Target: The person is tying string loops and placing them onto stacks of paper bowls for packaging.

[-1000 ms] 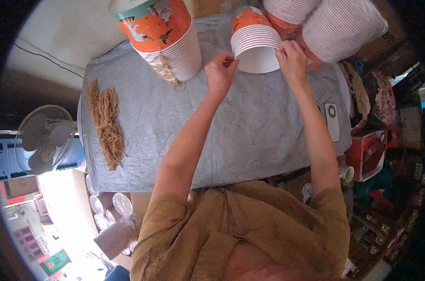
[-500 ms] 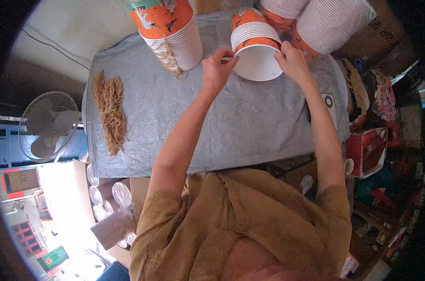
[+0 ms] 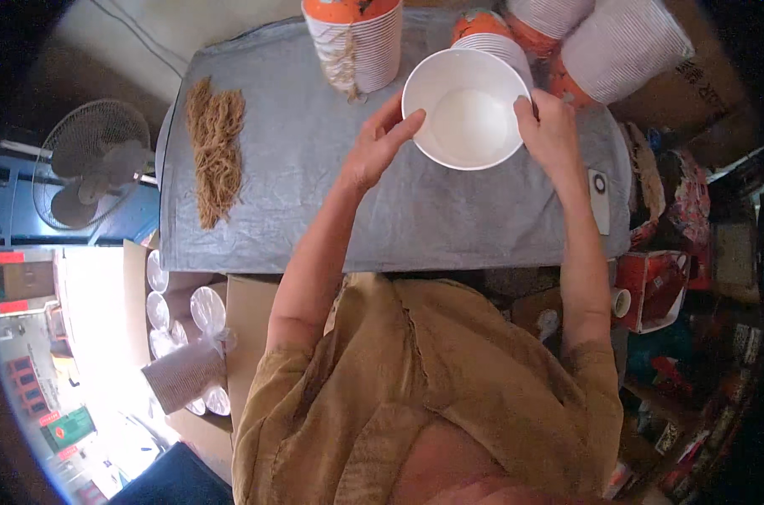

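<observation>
A white-lined paper bucket is tipped so that its round mouth and bottom face me. My left hand holds its left side, the thumb at the rim and the fingers partly hidden behind the wall. At the opposite side my right hand grips the rim with the thumb over the edge. Behind the bucket lies a nested stack of orange-and-white paper buckets, partly covered by it. To the left stands a taller bucket stack with straw-coloured strands hanging down its side.
A grey sheet covers the table. A bundle of brown twine lies at its left. More bucket stacks lean at the far right, near a pale flat device. Beyond the left edge are a fan and a carton beside bagged cup stacks.
The bucket has come nearer and its mouth now faces me more fully, apart from the stack behind. Both hands moved with it, and the view has shifted.
</observation>
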Demonstrator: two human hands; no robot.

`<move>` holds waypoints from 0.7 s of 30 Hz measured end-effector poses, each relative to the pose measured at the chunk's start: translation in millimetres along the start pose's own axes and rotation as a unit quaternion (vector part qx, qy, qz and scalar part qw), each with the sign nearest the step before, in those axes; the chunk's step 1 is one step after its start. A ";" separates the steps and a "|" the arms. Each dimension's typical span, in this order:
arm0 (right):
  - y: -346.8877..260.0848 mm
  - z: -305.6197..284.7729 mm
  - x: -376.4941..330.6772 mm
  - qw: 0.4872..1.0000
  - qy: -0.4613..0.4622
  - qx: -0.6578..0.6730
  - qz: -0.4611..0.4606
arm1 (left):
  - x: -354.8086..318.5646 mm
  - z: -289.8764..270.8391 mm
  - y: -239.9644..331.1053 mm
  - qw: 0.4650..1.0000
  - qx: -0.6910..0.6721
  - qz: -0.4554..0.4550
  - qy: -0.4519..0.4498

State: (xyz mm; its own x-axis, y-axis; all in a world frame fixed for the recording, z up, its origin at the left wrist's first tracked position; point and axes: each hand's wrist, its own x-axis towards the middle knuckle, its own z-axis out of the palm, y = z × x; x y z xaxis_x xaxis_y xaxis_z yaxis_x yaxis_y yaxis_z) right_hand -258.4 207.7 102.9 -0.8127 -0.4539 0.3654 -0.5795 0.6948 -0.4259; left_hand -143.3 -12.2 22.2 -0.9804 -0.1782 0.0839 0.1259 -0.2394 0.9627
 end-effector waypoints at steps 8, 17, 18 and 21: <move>-26.4 61.6 -46.7 0.979 -0.140 0.144 0.022 | -85.5 -71.6 -10.4 0.990 0.115 -0.023 0.076; -61.3 108.7 -86.6 0.948 -0.149 0.259 0.108 | -174.9 -184.6 -50.2 0.836 0.425 0.007 0.347; -61.7 110.2 -91.1 0.948 -0.150 0.259 0.107 | -176.0 -199.2 -51.3 0.809 0.460 0.032 0.364; -49.3 109.1 -104.3 0.913 -0.126 0.336 0.193 | -164.0 -230.6 -44.4 0.745 0.547 0.095 0.371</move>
State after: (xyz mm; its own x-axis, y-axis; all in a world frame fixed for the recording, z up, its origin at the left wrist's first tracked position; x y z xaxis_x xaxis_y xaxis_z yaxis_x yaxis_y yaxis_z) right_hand -151.6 159.9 -4.6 -0.9036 -0.4197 -0.0854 -0.0839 0.3690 -0.9256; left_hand 46.8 -192.4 -93.6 -0.5559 -0.6849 0.4710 -0.3439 0.7054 0.6198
